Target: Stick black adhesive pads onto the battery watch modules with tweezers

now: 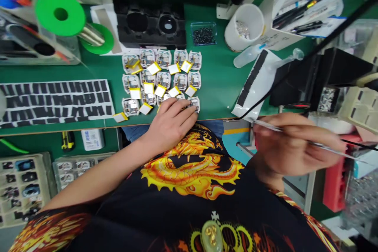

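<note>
My left hand point(175, 123) lies palm down at the table's front edge, its fingers extended over the nearest row of small white device housings point(130, 107). Its fingertips touch or hover just over the housing at the right end point(194, 103), and the hand hides part of that row. The housings stand in rows with circuit boards showing, and flat silver batteries with yellow edges point(145, 108) lie on or beside them. Off to the right, past the table edge, my right hand point(298, 145) is closed around slim metal tweezers point(270, 126); motion blurs it.
Left lies a sheet of black adhesive strips point(56, 102), with a green solder-wire spool point(60, 13) behind. At the back are a black foam holder point(150, 39), a clear tray of tiny black parts point(203, 34) and a white cup point(245, 27). A strip-edged white sheet point(255, 86) lies right.
</note>
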`<state>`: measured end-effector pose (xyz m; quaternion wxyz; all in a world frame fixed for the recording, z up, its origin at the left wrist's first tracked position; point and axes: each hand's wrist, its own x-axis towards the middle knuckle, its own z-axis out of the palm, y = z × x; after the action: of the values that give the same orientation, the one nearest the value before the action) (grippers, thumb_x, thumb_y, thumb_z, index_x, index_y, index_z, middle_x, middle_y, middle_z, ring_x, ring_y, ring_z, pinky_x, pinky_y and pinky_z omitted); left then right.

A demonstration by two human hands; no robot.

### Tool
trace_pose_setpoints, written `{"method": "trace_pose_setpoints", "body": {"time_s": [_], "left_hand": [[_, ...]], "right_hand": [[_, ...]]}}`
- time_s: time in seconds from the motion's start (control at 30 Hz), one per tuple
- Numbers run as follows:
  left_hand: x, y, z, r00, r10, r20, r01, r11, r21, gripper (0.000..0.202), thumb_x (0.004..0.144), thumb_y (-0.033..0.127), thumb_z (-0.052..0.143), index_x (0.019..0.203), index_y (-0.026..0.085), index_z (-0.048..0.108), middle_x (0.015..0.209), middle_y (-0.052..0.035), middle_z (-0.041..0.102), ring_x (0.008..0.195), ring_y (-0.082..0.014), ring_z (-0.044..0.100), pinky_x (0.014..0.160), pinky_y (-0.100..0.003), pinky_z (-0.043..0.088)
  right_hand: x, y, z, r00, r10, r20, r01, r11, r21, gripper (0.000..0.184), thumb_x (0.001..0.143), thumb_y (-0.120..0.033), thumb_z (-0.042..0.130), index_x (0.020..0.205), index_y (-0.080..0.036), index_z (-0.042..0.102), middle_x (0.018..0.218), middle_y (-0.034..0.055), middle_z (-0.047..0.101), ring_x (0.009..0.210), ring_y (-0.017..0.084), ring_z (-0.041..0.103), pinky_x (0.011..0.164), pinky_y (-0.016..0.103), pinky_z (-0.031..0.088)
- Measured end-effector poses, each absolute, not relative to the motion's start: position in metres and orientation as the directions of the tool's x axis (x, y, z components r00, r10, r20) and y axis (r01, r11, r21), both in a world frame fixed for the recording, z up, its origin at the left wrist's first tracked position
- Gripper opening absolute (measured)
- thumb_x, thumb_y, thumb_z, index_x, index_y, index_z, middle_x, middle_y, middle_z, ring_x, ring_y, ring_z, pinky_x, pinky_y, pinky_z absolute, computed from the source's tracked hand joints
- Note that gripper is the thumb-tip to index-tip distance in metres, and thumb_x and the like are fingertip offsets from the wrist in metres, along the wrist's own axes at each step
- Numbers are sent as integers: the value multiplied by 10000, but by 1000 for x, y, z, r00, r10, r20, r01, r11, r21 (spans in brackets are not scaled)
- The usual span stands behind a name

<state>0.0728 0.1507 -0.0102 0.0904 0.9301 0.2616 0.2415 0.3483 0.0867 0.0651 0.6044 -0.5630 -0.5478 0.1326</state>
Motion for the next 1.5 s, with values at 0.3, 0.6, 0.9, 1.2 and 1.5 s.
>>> {"method": "trace_pose_setpoints", "body": {"time_s": [0.3,0.6,0.9,1.2,1.5], "left_hand": [[104,155,9,836,368,407,292,-927,237,151,1036,132,725,1181,122,766,1330,-170,825,1252,-330,765,1056,-503,636],[172,153,-3,902,148,405,83,-981,174,172,1117,167,611,1114,117,776,1436,-180,780,1356,-302,728,1179,-462,597],[180,155,-9,936,132,325,86,-984,153,178,1105,150,607,1127,96,775,1399,-200,783,1336,-316,728,1155,-461,593],[183,155,-12,916,207,344,125,-961,246,152,1094,190,644,1091,108,771,1486,-205,733,1406,-345,681,1196,-496,585],[195,155,-5,938,224,266,166,-961,222,162,1062,169,678,1134,87,797,1574,-275,678,1516,-392,617,1268,-583,508]], "right_hand": [[403,73,1,425,834,351,443,147,-884,35,1024,-267,802,1015,-246,829,996,46,839,711,189,799,651,361,664],[419,68,-23,280,914,293,520,113,-847,121,1054,-361,765,1040,-256,825,1022,58,861,955,247,837,887,434,695],[418,72,-20,243,919,312,566,127,-814,86,1052,-275,747,1040,-275,832,1019,35,863,976,235,838,900,411,698],[416,74,-17,218,917,333,596,145,-790,102,1040,-214,745,1060,-267,829,1035,40,868,985,221,841,926,390,697],[418,72,-21,273,924,268,588,60,-807,96,1044,-323,758,1036,-265,834,1031,44,866,971,226,840,889,387,712]]}}
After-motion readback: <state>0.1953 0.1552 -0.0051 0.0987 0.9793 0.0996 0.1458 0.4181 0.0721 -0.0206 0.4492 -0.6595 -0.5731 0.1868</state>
